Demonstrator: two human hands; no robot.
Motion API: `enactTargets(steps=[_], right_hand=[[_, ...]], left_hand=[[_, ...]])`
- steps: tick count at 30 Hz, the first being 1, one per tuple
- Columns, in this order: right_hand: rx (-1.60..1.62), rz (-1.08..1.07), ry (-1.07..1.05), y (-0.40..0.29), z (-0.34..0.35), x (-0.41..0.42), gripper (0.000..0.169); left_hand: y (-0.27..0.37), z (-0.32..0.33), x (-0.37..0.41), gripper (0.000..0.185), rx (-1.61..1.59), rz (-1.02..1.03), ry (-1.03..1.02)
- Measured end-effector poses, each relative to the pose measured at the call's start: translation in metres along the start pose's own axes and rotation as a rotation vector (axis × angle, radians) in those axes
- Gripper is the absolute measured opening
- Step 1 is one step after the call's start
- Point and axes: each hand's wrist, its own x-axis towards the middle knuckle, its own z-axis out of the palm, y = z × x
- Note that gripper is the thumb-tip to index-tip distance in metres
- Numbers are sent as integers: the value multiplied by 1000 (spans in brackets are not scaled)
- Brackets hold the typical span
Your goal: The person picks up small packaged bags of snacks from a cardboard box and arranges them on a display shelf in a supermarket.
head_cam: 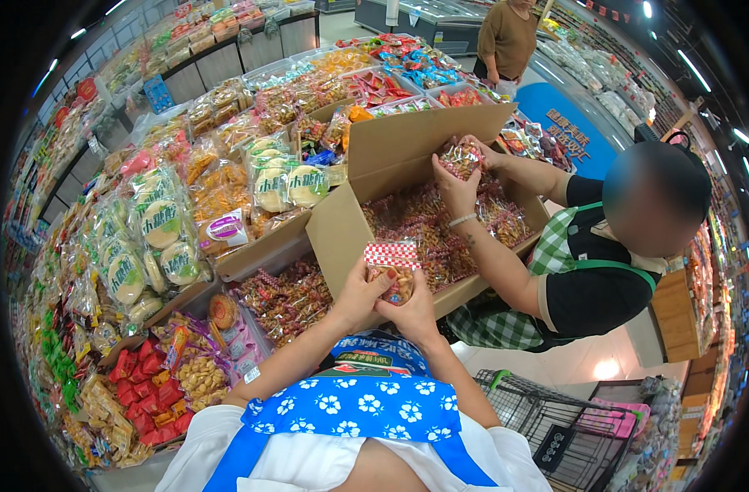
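Between my two hands is a small clear snack packet (394, 270) with a red-and-white checkered top, held upright above the near edge of an open cardboard box (340, 237). My left hand (359, 294) grips its left side, a thumb with red nail polish across the front. On the packet's right side, the fingers of my right hand (414, 310) close around it. Many similar packets (504, 215) fill the box. More lie in a bin (288, 298) left of my hands. A co-worker's hands (464, 169) hold another such packet over the box.
The co-worker in a green checkered apron (553, 246) leans in from the right. Bagged snacks (177, 215) are piled across the display at left and ahead. A wire shopping cart (534, 418) stands at lower right. Another person (508, 40) stands beyond the display.
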Motion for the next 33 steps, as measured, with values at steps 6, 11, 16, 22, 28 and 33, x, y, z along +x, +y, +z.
enactTargets(steps=[6,11,16,22,28,33], right_hand=[[-8,66,-28,1,6,-2,61],[-32,36,-17,5,4,-9,76],[-5,30,-19,9,10,-8,91],[53,26,-310,5,-20,2,92],[683,-169,-284,-83,-68,19,75],[767,-358,-910,-53,-71,22,67]], left_hand=[[8,-8,-2,46,27,-105,-15],[19,-10,-4,59,256,-28,-273],[21,-7,-6,63,224,-131,-119],[12,-19,0,48,121,-114,-97],[41,-39,5,43,140,-83,-78],[48,-59,0,35,325,-67,-116]])
